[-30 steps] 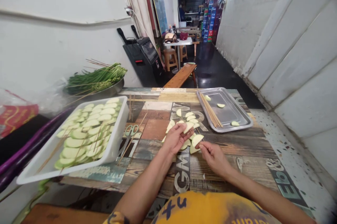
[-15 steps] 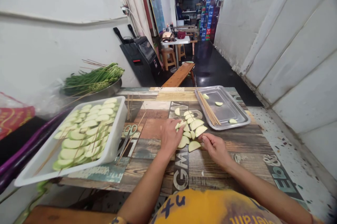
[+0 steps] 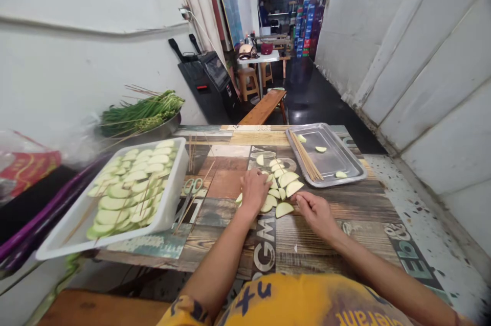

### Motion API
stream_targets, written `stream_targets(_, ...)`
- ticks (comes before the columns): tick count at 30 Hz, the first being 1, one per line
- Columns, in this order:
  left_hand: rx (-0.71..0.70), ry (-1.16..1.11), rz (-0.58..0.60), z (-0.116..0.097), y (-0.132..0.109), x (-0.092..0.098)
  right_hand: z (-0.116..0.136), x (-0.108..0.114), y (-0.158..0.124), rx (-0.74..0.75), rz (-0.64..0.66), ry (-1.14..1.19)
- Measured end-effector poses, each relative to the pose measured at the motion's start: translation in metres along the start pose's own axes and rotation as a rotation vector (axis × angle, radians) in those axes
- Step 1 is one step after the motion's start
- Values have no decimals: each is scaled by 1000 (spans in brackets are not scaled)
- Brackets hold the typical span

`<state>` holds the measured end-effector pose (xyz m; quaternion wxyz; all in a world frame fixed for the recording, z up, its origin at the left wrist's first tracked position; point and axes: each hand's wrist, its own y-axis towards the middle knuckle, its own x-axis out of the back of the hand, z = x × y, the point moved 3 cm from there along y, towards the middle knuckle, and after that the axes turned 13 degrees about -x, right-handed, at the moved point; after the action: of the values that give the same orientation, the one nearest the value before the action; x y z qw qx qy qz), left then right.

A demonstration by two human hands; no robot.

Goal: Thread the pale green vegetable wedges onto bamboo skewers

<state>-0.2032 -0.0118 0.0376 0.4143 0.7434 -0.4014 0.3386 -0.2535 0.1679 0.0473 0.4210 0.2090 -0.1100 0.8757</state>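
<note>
My left hand (image 3: 255,191) has dropped onto slices (image 3: 284,210), whatever it or my right hand (image 3: 317,214) grasps unclear, the white tub (image 3: 178,167) slice-filled, the tray (image 3: 333,163) holding skewers (image 3: 306,157).

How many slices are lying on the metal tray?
3 on the tray: one slice by the sticks, another slice near the middle, a third slice near the closest edge. The sticks may hide more.

Pale slices (image 3: 287,179) with green rims, many half-moon shaped, lie loosely clustered, some overlapping, on the worktop (image 3: 326,234) below right of frame centre.
</note>
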Motion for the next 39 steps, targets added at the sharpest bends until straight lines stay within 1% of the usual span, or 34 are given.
stream_targets(1, -13, -75, -44, 2, 1, 1, 0, 0, 0, 6, 7, -5)
stream_targets(3, -6, -299, -174, 7, 1, 4, 0, 0, -2, 23, 18, -35)
stream_targets(5, 94, -588, -317, 12, 1, 6, 0, -1, -4, 40, 31, -76)
stream_targets(6, 172, -742, -358, 15, 1, 6, 0, -2, -5, 50, 48, -94)
stream_targets(7, 258, -895, -371, 17, 1, 5, 1, -3, -6, 62, 71, -107)
stream_targets(8, 338, -1041, -359, 17, 1, 5, 2, -5, -8, 72, 98, -117)
stream_targets(10, 453, -1297, -307, 15, 3, 5, 3, -7, -11, 85, 152, -131)
stream_targets(12, 514, -1486, -284, 13, 4, 9, 5, -8, -13, 88, 184, -138)
stream_targets(15, 530, -1674, -253, 11, 5, 15, 8, -8, -14, 89, 199, -143)
stream_targets(18, 516, -1747, -233, 14, 5, 17, 8, -7, -14, 86, 191, -143)
stream_targets(22, 544, -1775, -295, 22, 5, 18, 9, -7, -15, 79, 192, -146)
stream_targets(24, 594, -1814, -311, 24, 5, 18, 9, -7, -15, 79, 186, -152)
stream_targets(27, 718, -1870, -311, 25, 5, 19, 11, -9, -16, 79, 191, -155)
stream_targets(30, 799, -1873, -328, 26, 5, 20, 11, -10, -16, 81, 202, -151)
stream_targets(33, 816, -1861, -347, 27, 5, 20, 10, -10, -16, 80, 203, -153)
stream_targets(39, 802, -1834, -368, 25, 6, 21, 10, -10, -17, 72, 205, -162)
